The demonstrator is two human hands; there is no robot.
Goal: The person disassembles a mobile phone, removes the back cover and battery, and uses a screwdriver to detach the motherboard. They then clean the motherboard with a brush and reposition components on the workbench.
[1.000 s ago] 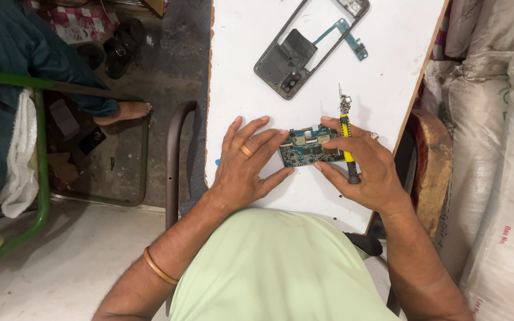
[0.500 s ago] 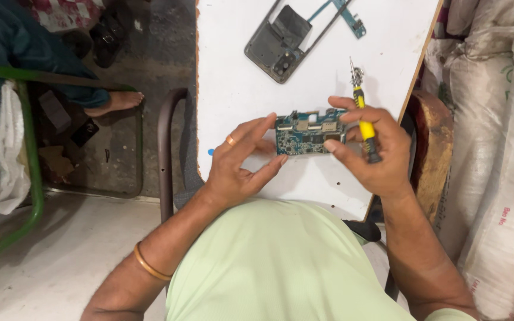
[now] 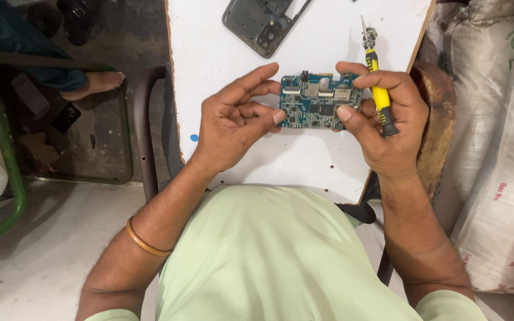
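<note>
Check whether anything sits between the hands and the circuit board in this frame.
Nothing visible does. The left hand touches the circuit board at its left edge with the fingertips, and the right hand pinches its right edge directly. The screwdriver lies in the right hand, beside the board rather than across it.

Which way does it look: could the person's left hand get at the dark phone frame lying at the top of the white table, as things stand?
Probably yes. The phone frame lies apart on the white table, with bare tabletop between it and the left hand. But that hand's fingers pinch the circuit board, so it would need to let go first.
</note>
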